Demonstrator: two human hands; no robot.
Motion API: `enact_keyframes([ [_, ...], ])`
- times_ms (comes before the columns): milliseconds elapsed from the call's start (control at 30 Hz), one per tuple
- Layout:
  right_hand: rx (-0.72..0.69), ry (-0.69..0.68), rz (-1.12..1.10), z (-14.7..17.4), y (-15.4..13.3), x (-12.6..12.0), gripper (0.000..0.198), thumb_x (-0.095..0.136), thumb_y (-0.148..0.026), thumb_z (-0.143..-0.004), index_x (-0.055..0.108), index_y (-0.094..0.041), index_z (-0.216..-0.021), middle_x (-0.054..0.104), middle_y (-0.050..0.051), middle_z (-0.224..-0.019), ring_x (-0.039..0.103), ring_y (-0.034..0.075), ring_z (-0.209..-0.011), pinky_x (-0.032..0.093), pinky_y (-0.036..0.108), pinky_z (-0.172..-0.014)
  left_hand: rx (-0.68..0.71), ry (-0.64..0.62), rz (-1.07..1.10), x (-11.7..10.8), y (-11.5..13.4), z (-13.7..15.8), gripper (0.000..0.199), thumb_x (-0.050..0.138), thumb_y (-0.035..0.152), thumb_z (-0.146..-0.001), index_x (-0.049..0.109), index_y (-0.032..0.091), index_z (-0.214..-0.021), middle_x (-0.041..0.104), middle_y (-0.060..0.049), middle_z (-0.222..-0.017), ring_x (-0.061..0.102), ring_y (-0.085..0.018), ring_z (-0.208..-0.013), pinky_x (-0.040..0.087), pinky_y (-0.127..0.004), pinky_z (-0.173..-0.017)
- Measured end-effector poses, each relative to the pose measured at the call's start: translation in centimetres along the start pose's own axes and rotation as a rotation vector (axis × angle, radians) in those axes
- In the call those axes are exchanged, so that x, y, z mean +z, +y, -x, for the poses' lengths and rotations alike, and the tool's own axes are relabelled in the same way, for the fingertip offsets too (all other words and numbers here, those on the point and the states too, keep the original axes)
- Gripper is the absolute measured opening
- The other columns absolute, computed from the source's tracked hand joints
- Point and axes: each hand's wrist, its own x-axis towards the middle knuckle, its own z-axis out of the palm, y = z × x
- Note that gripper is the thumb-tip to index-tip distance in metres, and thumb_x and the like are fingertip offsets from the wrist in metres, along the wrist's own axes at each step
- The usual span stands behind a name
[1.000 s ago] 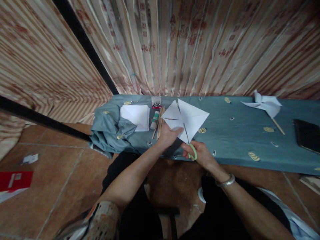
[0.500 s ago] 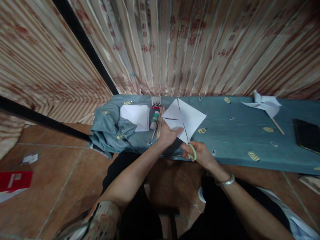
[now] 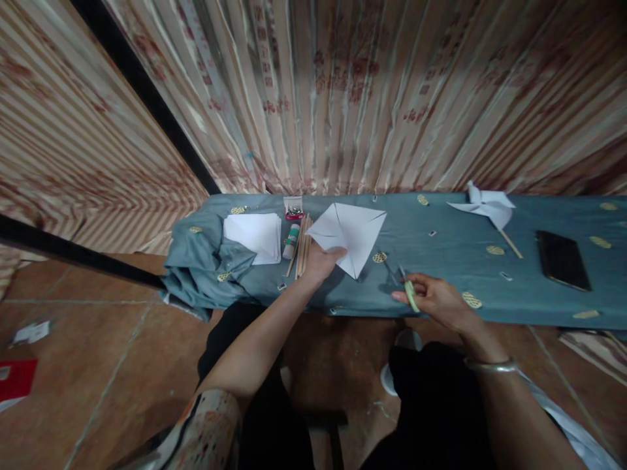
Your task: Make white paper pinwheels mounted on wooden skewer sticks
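My left hand (image 3: 322,262) is closed on the near left side of a white square sheet of paper (image 3: 361,230), its thumb lying on top. Slits run from the sheet's corners toward its middle. To the right, apart from the sheet, my right hand (image 3: 435,299) grips scissors (image 3: 410,295) by their light green handles. The scissor blades point up and to the left, over the cloth. Just left of my left hand lie several thin wooden sticks (image 3: 302,245) and a green and white glue stick (image 3: 292,240).
A stack of white paper (image 3: 255,236) lies on the left of the blue-green cloth (image 3: 435,258). Behind the sticks is a small red box (image 3: 294,209) of metal pins. A white paper pinwheel (image 3: 492,205) on a stick and a black phone (image 3: 563,260) lie to the right.
My right hand has drawn the scissors away from the paper, to the right. My left hand still holds the sheet. The whole view has shifted slightly.
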Motion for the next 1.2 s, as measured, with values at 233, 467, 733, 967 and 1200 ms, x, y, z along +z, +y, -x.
enact_keyframes([
  [233, 0.09, 0.377, 0.57, -1.7, 1.6, -1.9, 0.059, 0.061, -0.047, -0.085, 0.056, -0.007, -0.129, 0.074, 0.021, -0.089, 0.072, 0.038, -0.088, 0.05, 0.04, -0.07, -0.139, -0.212, -0.001, 2.9, -2.5, 0.2, 0.028, 0.076, 0.01, -0.056, 0.068, 0.013, -0.083, 0.075, -0.008, -0.093, 0.069, -0.026, -0.093, 0.053, -0.041, -0.09],
  [467, 0.051, 0.325, 0.712, -1.8, 1.3, -1.9, 0.037, 0.055, -0.036, -0.092, 0.064, -0.01, -0.117, 0.074, 0.023, -0.093, 0.072, 0.039, -0.089, 0.053, 0.045, -0.075, -0.033, -0.329, -0.142, 2.2, -2.7, -0.1, 0.056, 0.076, 0.013, -0.063, 0.059, 0.014, -0.117, 0.072, -0.009, -0.106, 0.068, -0.025, -0.097, 0.054, -0.041, -0.09],
  [733, -0.227, 0.542, 0.579, -2.0, 1.5, -1.4, 0.039, 0.042, -0.031, -0.096, 0.067, -0.007, -0.115, 0.069, 0.025, -0.115, 0.065, 0.036, -0.109, 0.05, 0.049, -0.094, 0.63, -0.29, -0.86, -1.4, 0.7, 1.5, 0.064, 0.055, 0.028, -0.091, 0.031, 0.016, -0.149, 0.034, -0.017, -0.157, 0.024, -0.029, -0.149, 0.023, -0.052, -0.12],
  [967, -0.56, 0.358, 0.591, -5.2, -0.9, 4.1, 0.054, 0.034, -0.036, -0.1, 0.045, -0.006, -0.144, 0.046, 0.022, -0.149, 0.039, 0.033, -0.141, 0.039, 0.051, -0.109, 0.613, -0.611, -1.223, -0.2, -1.3, 3.0, 0.057, 0.05, 0.041, -0.095, 0.045, 0.007, -0.14, 0.04, -0.023, -0.152, 0.025, -0.033, -0.149, 0.022, -0.057, -0.119],
  [1200, -0.503, 0.289, 0.62, -5.9, -0.2, 5.9, 0.056, 0.034, -0.039, -0.101, 0.042, -0.008, -0.146, 0.041, 0.021, -0.153, 0.033, 0.033, -0.144, 0.039, 0.052, -0.109, 0.601, -0.628, -1.243, -1.0, -2.2, 2.8, 0.059, 0.05, 0.045, -0.095, 0.045, 0.007, -0.14, 0.041, -0.023, -0.151, 0.029, -0.032, -0.147, 0.029, -0.053, -0.117],
])
